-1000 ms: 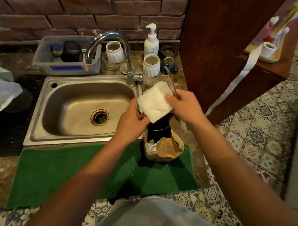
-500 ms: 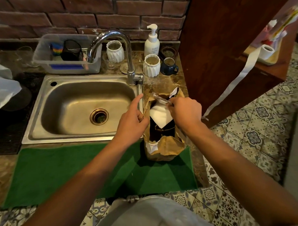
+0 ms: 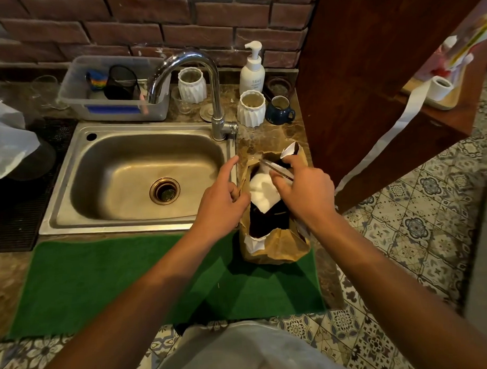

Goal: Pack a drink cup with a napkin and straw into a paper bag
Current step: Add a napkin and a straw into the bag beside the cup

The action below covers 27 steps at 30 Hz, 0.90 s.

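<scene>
A brown paper bag (image 3: 278, 245) stands open on the right end of the green mat (image 3: 129, 278), beside the sink. Inside it I see the dark top of a drink cup (image 3: 269, 221). A white napkin (image 3: 262, 193) lies over the cup inside the bag's mouth. My right hand (image 3: 304, 193) is at the bag's right rim, pinching the napkin and a thin wrapped straw (image 3: 276, 169) that lies across the opening. My left hand (image 3: 223, 204) grips the bag's left rim, with the index finger pointing away.
A steel sink (image 3: 70, 208) with a tall tap (image 3: 215, 102) fills the left. Behind the bag stand white ribbed cups (image 3: 251, 108), a blue mug (image 3: 279, 110) and a soap pump bottle (image 3: 252, 71). A dark wooden cabinet (image 3: 371, 81) rises close on the right. A plastic tub (image 3: 113, 106) sits at the back.
The napkin was held above the bag and has gone down into its mouth with my right hand. The straw now lies across the opening. My left hand stays on the rim.
</scene>
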Motion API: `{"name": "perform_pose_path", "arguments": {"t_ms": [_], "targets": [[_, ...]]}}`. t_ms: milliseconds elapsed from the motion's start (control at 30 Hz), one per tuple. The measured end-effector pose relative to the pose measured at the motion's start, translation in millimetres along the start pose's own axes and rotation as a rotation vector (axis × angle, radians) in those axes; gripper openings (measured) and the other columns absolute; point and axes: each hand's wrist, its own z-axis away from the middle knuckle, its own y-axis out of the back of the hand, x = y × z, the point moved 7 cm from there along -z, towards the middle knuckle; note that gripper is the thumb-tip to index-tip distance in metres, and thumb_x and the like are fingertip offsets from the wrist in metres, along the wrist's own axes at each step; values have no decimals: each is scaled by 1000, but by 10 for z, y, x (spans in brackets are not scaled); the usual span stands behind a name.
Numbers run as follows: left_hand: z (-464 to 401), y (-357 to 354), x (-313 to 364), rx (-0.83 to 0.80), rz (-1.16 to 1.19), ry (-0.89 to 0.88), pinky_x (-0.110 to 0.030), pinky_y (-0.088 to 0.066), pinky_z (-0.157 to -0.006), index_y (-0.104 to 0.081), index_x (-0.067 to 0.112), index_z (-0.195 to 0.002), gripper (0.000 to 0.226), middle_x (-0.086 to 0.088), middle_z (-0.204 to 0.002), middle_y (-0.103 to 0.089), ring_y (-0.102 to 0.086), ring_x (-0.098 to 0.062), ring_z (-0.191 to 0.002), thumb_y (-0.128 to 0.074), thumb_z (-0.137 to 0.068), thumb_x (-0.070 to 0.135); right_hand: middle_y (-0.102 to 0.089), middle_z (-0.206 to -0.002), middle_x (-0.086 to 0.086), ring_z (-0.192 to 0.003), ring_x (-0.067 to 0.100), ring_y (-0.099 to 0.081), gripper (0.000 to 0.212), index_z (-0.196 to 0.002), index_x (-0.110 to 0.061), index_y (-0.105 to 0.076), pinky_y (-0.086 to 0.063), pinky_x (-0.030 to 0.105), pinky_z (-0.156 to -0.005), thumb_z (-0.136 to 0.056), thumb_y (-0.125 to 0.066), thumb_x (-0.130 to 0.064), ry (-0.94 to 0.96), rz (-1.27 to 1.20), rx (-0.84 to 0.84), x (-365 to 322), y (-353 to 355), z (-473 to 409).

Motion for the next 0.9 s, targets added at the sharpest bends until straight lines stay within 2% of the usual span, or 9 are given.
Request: {"name": "perform_pose_path", "arguments": {"t_ms": [133,233,300,367,467,500,633,733,900], "targets": [[-8,-6,-2,11,16,-5,-52,-55,-78,-25,36,-156,76,-10,-74,-66,-66,-27,-72,-67,-94,22,-68,-99,-10,-78,20,-68,45,-128,-25,-57,-54,35,-73,-92,-58,-52,-65,-185,85,4,201,34],[-10,-15,-5,11,59,-18,-48,-55,-78,-26,36,-156,74,-12,-75,-67,-67,-27,-74,-68,-94,29,-62,-104,-14,-87,16,-65,48,-127,-25,-56,-52,37,-79,-91,-59,-56,-97,-218,66,-49,340,-7],[-15,-20,-4,12,66,-32,-46,-54,-78,-26,35,-156,74,-12,-75,-67,-67,-26,-74,-68,-95,32,-67,-105,-11,-90,14,-64,40,-119,-25,-60,-55,40,-80,-92,-57,-55,-121,-311,76,-45,429,-31],[-13,-22,-7,12,76,-31,-43,-54,-76,-27,34,-156,73,-12,-76,-67,-66,-25,-73,-67,-95,31,-70,-92,-6,-83,12,-65,29,-102,-20,-68,-56,44,-77,-96,-51,-42,-151,-522,86,-24,508,-27],[-3,-23,-13,9,102,-23,-35,-51,-71,-28,35,-156,71,-8,-72,-64,-61,-15,-66,-66,-96,29,-71,-73,3,-67,17,-65,40,-82,-10,-75,-52,41,-65,-96,-41,-27,-158,-854,75,-66,618,3],[-2,-23,-16,8,113,-19,-31,-49,-69,-28,35,-156,71,-5,-69,-61,-58,-10,-63,-66,-96,29,-71,-73,5,-68,21,-66,43,-81,-10,-75,-52,40,-65,-97,-39,-26,-132,-869,59,-108,627,12],[-5,-24,-22,8,126,-6,-25,-45,-67,-29,35,-155,70,1,-67,-59,-56,-5,-62,-66,-96,28,-59,-67,-7,-67,18,-60,56,-83,-15,-72,-45,36,-63,-106,-28,-40,65,-359,23,-277,495,62],[0,-3,-36,12,131,1,-28,-49,-70,-30,35,-155,70,-1,-70,-61,-60,-8,-66,-66,-96,28,-53,-64,-13,-62,11,-56,46,-93,-15,-69,-41,35,-62,-109,-34,-42,103,-332,-96,-234,250,101],[12,24,-68,14,143,6,-25,-47,-70,-30,34,-155,70,0,-69,-60,-57,-5,-64,-66,-96,27,-64,-74,-6,-70,15,-62,20,-97,-22,-62,-52,38,-65,-101,-55,-40,143,-211,-275,-154,-47,165]]}}
